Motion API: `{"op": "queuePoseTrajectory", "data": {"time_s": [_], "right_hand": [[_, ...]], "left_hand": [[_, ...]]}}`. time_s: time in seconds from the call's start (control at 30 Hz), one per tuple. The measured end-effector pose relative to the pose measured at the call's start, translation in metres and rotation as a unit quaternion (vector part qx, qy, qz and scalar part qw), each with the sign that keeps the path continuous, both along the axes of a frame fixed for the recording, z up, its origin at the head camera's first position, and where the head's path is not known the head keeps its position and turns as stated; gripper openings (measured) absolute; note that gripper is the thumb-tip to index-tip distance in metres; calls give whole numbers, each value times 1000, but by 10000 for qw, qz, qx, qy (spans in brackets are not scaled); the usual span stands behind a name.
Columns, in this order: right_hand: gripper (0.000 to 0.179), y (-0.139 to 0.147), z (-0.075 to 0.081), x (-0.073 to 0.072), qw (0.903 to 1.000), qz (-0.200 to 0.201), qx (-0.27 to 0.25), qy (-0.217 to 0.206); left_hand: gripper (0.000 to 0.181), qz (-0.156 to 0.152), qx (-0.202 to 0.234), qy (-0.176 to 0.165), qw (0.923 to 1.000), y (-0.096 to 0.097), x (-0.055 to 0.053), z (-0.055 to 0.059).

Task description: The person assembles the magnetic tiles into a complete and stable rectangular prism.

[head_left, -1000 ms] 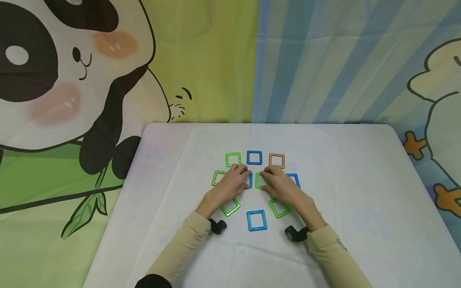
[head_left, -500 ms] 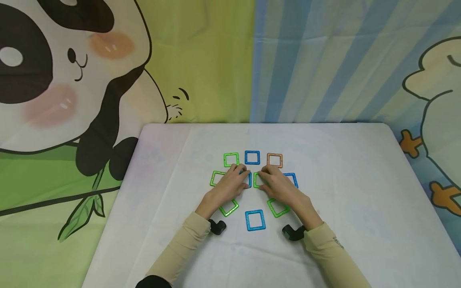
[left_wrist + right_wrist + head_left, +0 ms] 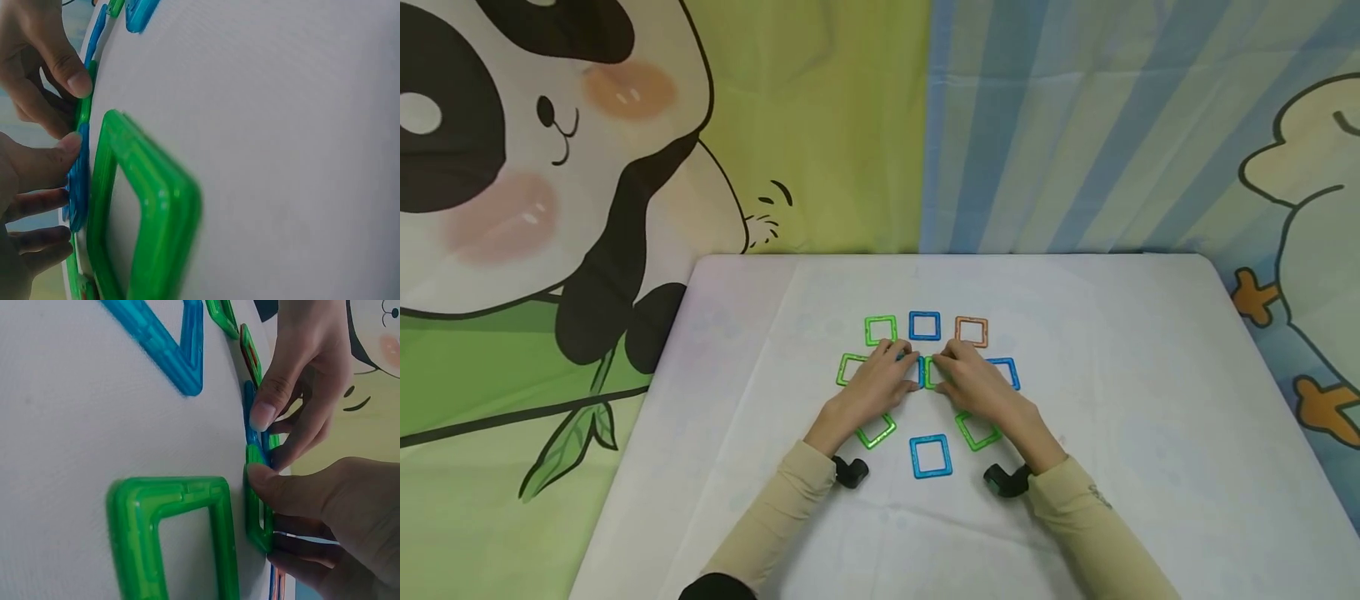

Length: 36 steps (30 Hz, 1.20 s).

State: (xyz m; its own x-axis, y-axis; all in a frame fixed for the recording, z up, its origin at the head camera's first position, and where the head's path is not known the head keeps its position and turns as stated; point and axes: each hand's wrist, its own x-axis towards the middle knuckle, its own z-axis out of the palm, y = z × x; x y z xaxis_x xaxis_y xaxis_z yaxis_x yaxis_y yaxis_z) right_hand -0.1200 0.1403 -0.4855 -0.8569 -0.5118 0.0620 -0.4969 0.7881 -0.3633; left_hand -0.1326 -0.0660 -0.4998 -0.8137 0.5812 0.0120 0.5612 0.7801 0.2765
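Mid-frame in the head view, the left hand pinches a blue square frame, the right hand a green square frame; this grip probably leaves their facing sides free, which appear to meet.

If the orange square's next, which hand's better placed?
Right hand, likely: the orange square lies just beyond it; the left hand is farther off. Both are busy, though: right pinches a green square, left a blue square.
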Motion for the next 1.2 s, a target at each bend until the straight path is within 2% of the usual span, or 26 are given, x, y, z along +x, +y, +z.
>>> {"op": "queuePoseTrajectory", "data": {"time_s": [0.13,0.23,0.47,0.63,0.87,1.0,1.2], "right_hand": [[49,-5,3,0,9998,-63,181,-52],[49,-6,4,1,9996,-156,219,-115],[50,-4,3,1,9997,-182,142,-110],[50,-5,3,1,9998,-151,83,-119],[51,-5,4,1,9998,-159,15,-104],[51,-4,4,1,9998,-161,3,-119],[51,-5,3,0,9997,-181,69,-129]], "left_hand": [[47,49,-66,168,9998,-13,3,5],[47,135,-118,169,9997,-24,5,10],[50,382,-647,-282,9968,-42,7,15],[58,431,-820,-409,9949,-45,9,17],[53,357,-951,-92,9948,-45,11,16],[52,361,-902,-26,9953,-45,10,15],[53,436,-648,-165,9968,-45,8,16]]}}
